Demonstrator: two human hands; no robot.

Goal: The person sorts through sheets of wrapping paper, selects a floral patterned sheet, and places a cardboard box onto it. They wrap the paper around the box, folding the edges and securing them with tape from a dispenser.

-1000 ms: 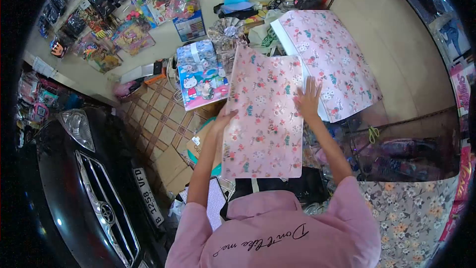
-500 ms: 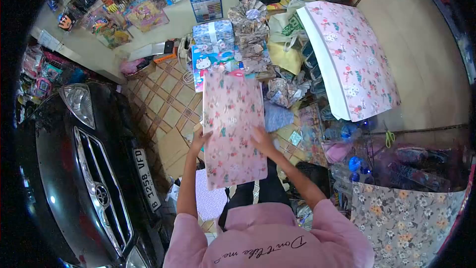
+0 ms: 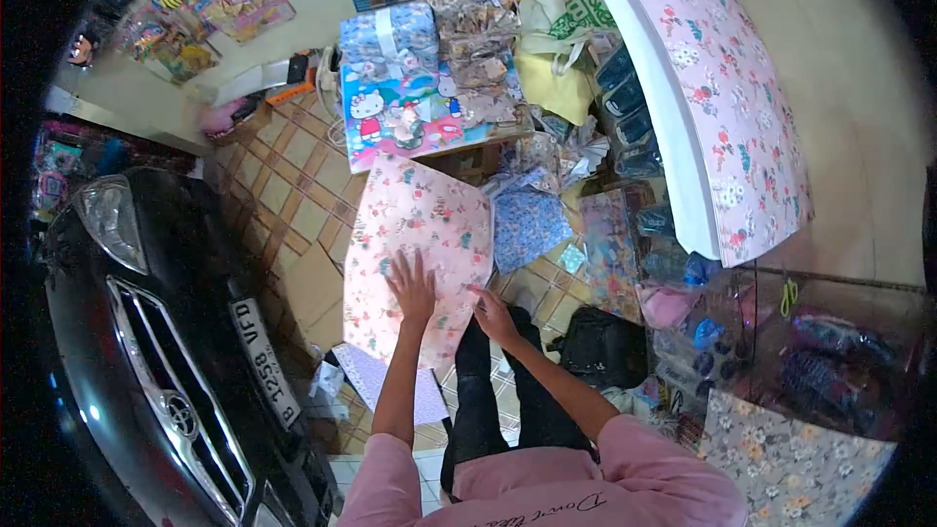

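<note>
A pink floral sheet (image 3: 420,224) lies in front of me over my lap, its lower edge near my knees. My left hand (image 3: 412,291) rests flat on its middle with the fingers spread. At the sheet's right edge is my right hand (image 3: 491,314), its fingers pinched together on that edge. Beyond the sheet lies a Hello Kitty board (image 3: 366,141), with a wrapped blue floral package (image 3: 390,39) on top. A blue floral piece (image 3: 527,224) sits just right of the sheet.
A black car (image 3: 146,332) stands at the left. Large pink floral sheets (image 3: 722,107) lie on the right, above a glass case (image 3: 830,332). A black bag (image 3: 600,346) and a lilac sheet (image 3: 400,390) are on the tiled floor (image 3: 283,171).
The pink sheet has turned and shifted left. My left hand has moved from its left edge onto its middle, and my right hand has gone down to its right edge.
</note>
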